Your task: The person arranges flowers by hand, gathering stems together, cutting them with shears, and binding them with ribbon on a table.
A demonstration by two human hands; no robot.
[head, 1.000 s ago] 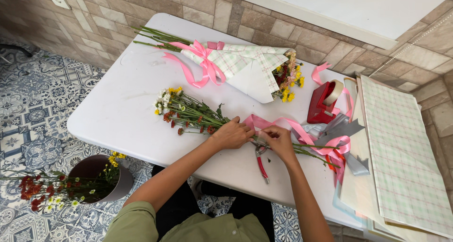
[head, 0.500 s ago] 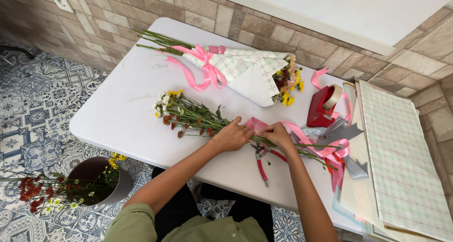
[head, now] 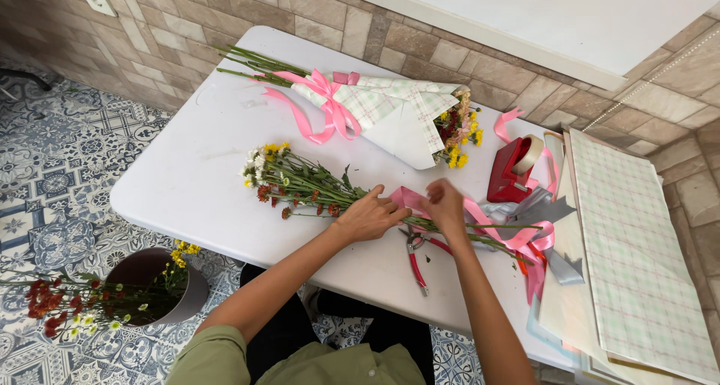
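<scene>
Your left hand (head: pixel 373 218) pressed flat on loose flower stems (head: pixel 315 190), fingers spread, pinning bunch to white counter (head: pixel 187 182); same place as second ago. Your right hand (head: pixel 444 205) now lifted slightly and shifted up-left, fingers pinched together on pink ribbon (head: pixel 480 216) where it crosses stems. Ribbon looks drawn tighter round bunch: judge wrap in progress, not tied off. Red-handled pruners (head: pixel 415 257) lie untouched just below hands. Wrapped bouquet (head: pixel 390 111) beyond, red tape dispenser (head: pixel 517 167) to right, unmoved.
</scene>
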